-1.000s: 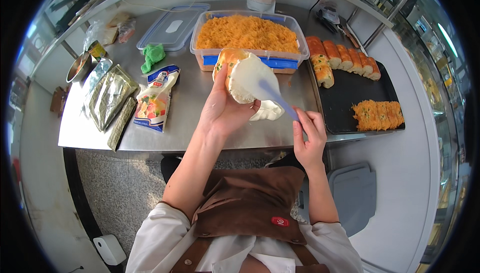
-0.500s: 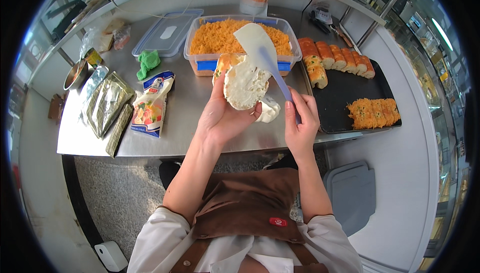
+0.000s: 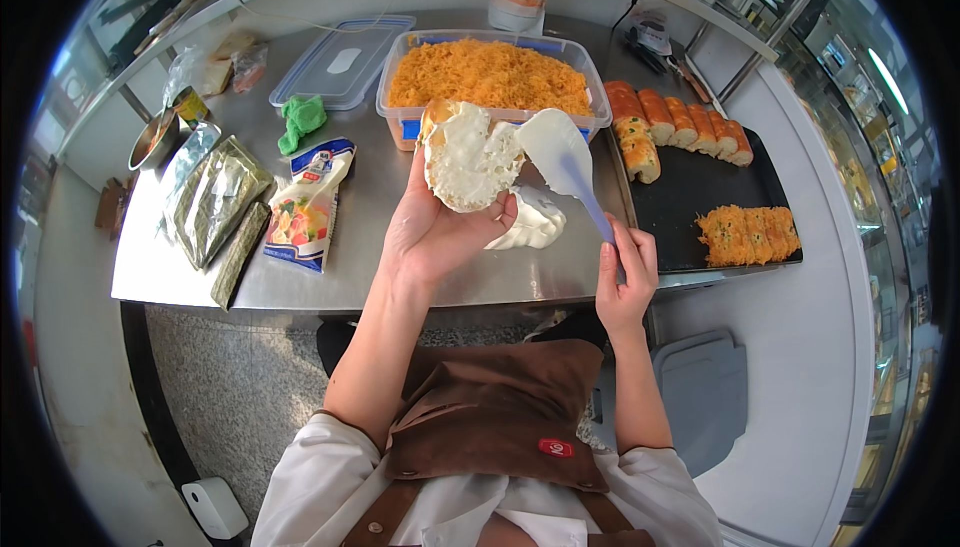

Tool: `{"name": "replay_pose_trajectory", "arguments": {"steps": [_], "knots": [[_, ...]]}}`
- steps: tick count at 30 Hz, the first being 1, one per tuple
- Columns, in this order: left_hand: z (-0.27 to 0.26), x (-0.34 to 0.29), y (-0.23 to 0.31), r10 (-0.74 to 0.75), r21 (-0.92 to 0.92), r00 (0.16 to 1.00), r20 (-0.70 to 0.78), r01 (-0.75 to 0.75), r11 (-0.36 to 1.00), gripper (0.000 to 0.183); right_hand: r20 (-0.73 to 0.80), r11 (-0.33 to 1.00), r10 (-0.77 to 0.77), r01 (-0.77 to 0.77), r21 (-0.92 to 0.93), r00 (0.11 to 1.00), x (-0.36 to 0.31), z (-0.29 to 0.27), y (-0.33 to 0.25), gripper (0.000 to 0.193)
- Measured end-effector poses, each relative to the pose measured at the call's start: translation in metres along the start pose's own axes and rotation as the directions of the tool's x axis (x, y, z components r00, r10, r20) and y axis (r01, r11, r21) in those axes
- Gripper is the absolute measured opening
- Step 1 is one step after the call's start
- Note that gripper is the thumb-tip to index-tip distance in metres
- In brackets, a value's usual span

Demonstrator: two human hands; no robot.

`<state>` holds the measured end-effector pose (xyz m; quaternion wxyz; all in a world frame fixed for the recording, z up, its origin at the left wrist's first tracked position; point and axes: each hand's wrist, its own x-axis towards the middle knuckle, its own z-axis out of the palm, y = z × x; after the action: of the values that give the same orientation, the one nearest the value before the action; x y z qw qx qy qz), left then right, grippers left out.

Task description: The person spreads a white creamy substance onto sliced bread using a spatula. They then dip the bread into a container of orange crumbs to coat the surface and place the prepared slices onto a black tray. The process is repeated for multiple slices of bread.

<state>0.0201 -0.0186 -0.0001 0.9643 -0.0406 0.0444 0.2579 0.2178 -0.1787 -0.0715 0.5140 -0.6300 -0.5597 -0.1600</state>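
My left hand [image 3: 440, 232] holds up a piece of bread [image 3: 470, 159] whose face toward me is coated with white cream. A browned crust shows along its upper left edge. In my right hand [image 3: 628, 272] is a spatula [image 3: 562, 159] with a white blade and a pale purple handle. Its blade is just right of the bread, smeared with cream. Beneath them, a mound of white cream [image 3: 537, 222] lies on the steel table [image 3: 400, 285]. Behind the bread stands a clear plastic tub [image 3: 602, 107] filled with orange shredded floss [image 3: 490, 75].
On the right, a black tray [image 3: 680, 202] carries golden bread rolls [image 3: 660, 117] and floss-coated pieces [image 3: 748, 235]. Left lie a printed bag [image 3: 310, 205], packs of dark sheets [image 3: 222, 202], a green cloth [image 3: 301, 123] and the tub's lid [image 3: 340, 62]. A metal bowl [image 3: 152, 144] stands farther left.
The spatula has moved right and down, off the cream-coated face to beside the bread. My left hand has shifted slightly left with the bread, uncovering more of the cream mound.
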Motion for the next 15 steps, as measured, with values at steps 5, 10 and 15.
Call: {"name": "replay_pose_trajectory", "arguments": {"steps": [5,10,15], "knots": [[0.007,-0.001,0.001,0.022,0.010,0.999,-0.042,-0.022,1.000,0.049,0.126,0.997,-0.074,0.074,0.005,0.989,-0.001,-0.007,0.000,0.028],[0.006,-0.005,0.002,0.044,0.000,0.998,-0.050,-0.044,0.999,0.049,-0.002,0.997,-0.076,0.076,0.000,0.997,0.001,-0.011,0.006,0.028],[0.004,-0.001,-0.009,-0.025,-0.068,1.000,-0.019,0.023,0.997,0.049,0.013,0.994,-0.098,0.098,0.048,0.995,0.010,0.009,-0.009,0.029]]}}
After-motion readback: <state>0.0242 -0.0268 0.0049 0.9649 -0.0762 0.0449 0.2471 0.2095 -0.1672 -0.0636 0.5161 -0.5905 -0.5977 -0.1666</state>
